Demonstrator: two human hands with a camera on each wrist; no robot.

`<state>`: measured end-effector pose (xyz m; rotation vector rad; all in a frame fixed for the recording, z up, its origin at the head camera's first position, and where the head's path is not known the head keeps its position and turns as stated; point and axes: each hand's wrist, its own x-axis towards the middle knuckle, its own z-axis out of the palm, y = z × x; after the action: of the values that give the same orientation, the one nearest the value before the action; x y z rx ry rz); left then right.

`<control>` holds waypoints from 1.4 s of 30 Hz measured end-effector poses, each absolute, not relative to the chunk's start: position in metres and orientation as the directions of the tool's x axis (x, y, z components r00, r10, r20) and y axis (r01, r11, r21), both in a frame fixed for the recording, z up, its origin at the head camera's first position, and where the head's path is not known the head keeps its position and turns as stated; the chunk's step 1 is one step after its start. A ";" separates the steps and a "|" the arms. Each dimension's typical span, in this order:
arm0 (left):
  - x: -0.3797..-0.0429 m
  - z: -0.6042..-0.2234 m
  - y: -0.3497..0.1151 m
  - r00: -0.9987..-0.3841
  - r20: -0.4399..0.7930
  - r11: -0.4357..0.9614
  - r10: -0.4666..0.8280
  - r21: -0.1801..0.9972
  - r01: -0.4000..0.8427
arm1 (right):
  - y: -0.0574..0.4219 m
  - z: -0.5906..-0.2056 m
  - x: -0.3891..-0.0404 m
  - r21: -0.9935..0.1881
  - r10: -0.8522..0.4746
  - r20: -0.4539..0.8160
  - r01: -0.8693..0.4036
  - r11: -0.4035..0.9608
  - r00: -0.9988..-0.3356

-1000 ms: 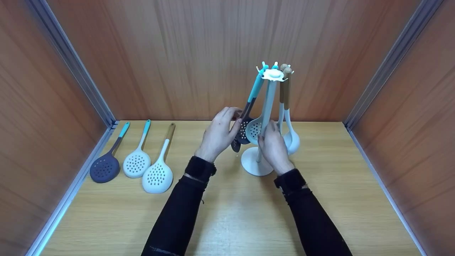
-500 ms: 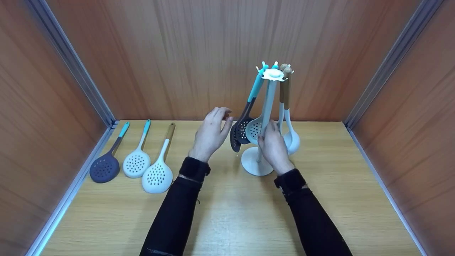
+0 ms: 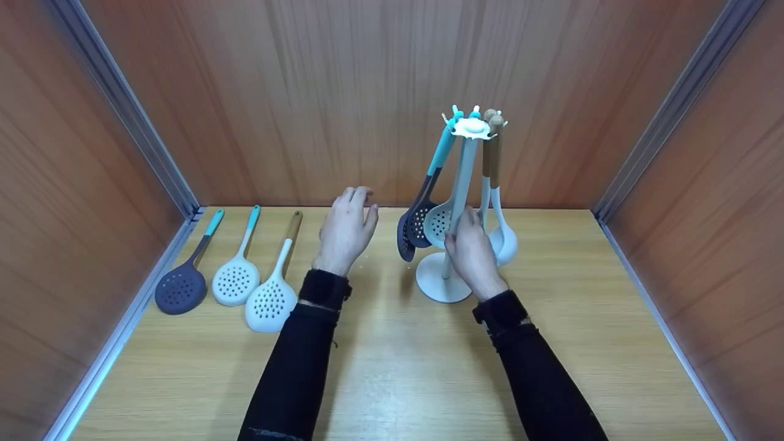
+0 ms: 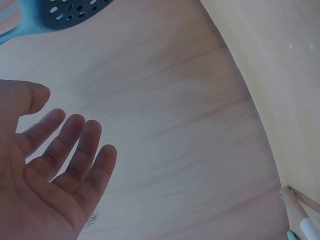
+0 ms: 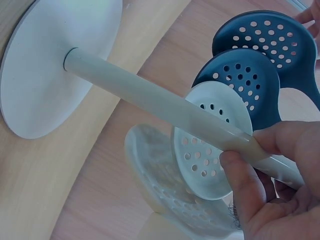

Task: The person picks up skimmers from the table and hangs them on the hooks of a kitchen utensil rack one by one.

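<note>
From right wrist: pole (image 5: 150, 102) of white utensil stand with flat disc base (image 3: 464, 177), pinched between thumb and fingers of right grip (image 5: 287, 215); contact partly hidden in head view. From left wrist: palm of left grip (image 4: 45, 200), fingers loosely spread, holding nothing, apart from stand. Head view only: hooked crown (image 3: 471, 128), plus, in full on pale wood-grain counter (image 3: 392, 380), dark perforated turner with turquoise handle (image 3: 180, 288), white perforated turner with turquoise handle (image 3: 236, 280), white perforated turner with brown handle (image 3: 271, 303). Can't identify blurred pale utensil (image 5: 165, 187) under pole. Stand: upright on counter, right of centre, hung with two dark perforated skimmers (image 5: 267, 97), white perforated skimmer (image 5: 217, 185), white brown-handled utensils (image 3: 503, 242).
</note>
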<state>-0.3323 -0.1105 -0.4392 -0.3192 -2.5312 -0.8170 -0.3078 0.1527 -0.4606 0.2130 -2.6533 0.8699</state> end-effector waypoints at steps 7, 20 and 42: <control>-0.336 -0.445 -0.121 -0.907 0.420 0.834 0.023 0.492 0.249 | 0.152 -0.460 -0.308 -0.556 -0.033 0.350 -0.235 0.797 -0.936; -0.342 -0.459 -0.142 -0.933 0.359 0.843 -0.007 0.505 0.188 | 0.152 -0.458 -0.307 -0.559 -0.034 0.336 -0.229 0.797 -0.941; -0.345 -0.484 -0.179 -0.940 0.296 0.850 -0.170 0.526 0.012 | 0.152 -0.460 -0.308 -0.559 -0.026 0.339 -0.223 0.799 -0.941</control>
<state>-0.3450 -0.1794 -0.4843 0.1188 -2.6931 -0.7694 -0.3080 0.1520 -0.4603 0.1902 -2.6725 0.8867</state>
